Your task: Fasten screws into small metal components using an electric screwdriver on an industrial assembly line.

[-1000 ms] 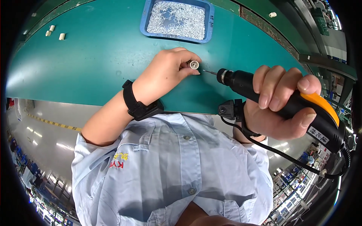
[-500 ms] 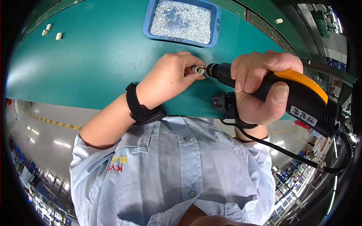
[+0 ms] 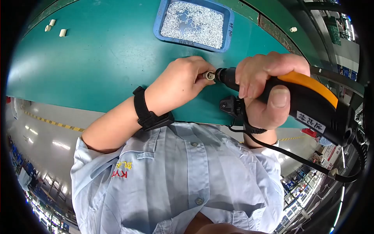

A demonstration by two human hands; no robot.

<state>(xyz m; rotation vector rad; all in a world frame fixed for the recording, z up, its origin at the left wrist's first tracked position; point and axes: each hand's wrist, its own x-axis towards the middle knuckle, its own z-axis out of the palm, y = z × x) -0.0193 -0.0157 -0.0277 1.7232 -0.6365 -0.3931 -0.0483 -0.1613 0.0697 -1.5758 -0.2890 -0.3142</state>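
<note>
Above the green surface (image 3: 97, 74), just short of its near edge, a small pale cylinder (image 3: 209, 76) sat at the tips of the left hand (image 3: 181, 82), pinched between thumb and forefinger with its open end showing beyond them. The other left fingers were mostly hidden behind the hand, so how they stood could not be told. The left forearm came in from the lower left and slanted up to the right, the back of the hand uppermost and a black strap (image 3: 141, 104) around the wrist. Opposite, the right hand (image 3: 269, 87) was wrapped around a black and orange power screwdriver (image 3: 311, 101), its fingers curled over the body and its thumb bent on the near side. The tool lay tilted, its nose pointing left and slightly up, right beside the cylinder's open end; whether the bit entered the opening could not be made out. On the right wrist sat a black device (image 3: 230, 105), and a cable (image 3: 290, 155) ran below that hand. Farther off stood a blue tray (image 3: 229, 33) of slim white pieces (image 3: 212, 29), with three more pale cylinders (image 3: 62, 33) at the far left.
</note>
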